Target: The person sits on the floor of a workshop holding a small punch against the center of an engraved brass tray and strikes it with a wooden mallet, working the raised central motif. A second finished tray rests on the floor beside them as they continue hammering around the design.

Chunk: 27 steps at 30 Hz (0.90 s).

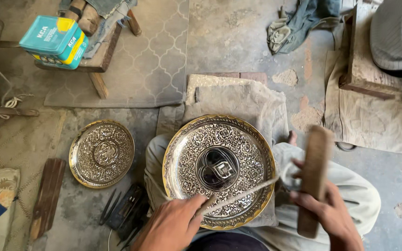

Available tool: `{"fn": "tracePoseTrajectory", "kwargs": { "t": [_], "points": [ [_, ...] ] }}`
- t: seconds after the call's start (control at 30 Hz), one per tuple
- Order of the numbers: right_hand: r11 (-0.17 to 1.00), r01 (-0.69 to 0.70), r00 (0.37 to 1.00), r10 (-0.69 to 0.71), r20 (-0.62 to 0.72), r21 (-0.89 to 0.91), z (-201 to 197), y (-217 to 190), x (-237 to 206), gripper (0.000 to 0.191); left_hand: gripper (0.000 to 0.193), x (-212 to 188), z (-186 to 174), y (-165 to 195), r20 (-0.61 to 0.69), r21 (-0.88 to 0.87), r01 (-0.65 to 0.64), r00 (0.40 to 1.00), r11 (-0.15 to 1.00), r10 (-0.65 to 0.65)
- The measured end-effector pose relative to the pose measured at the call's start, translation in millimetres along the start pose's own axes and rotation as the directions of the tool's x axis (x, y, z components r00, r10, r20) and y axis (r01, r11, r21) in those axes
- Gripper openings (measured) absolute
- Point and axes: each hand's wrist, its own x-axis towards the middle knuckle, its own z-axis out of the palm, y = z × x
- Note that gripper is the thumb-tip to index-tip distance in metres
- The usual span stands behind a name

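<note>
Head view: the large round engraved brass plate (218, 171) rests on the lap, steadied for working. The left hand (173, 227) pinches a thin metal chisel (238, 195) slanted onto its near rim; the right hand (331, 214) grips a wooden mallet (313, 179), raised, right of the plate.

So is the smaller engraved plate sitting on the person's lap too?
No, the smaller plate lies on the floor to the left, apart from the large plate that rests on the lap.

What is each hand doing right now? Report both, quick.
Left hand: closed on a thin metal chisel rod set against the large engraved brass plate.
Right hand: closed on a flat wooden mallet.
</note>
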Motion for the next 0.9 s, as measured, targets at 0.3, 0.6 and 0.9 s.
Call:
{"fn": "tracePoseTrajectory", "kwargs": {
  "t": [0.3,0.6,0.9],
  "points": [
    [0.986,-0.165,0.986,0.165,0.004,-0.013,38.5,-6.0,24.8,0.046,0.037,-10.7,-5.3,-15.3,-0.203,-0.244,0.210,0.943,0.947,-0.262],
    [0.895,-0.373,0.875,0.252,-0.412,-0.244,28.1,-33.7,-2.6,0.048,0.030,130.5,6.2,9.5,-0.243,-0.313,-0.299,0.943,0.901,0.229],
    [0.637,-0.404,0.886,0.096,-0.453,-0.657,19.0,-49.8,-16.5,0.060,0.031,169.6,7.8,13.6,0.099,-0.170,-0.296,0.944,0.940,0.316]
  ]
}}
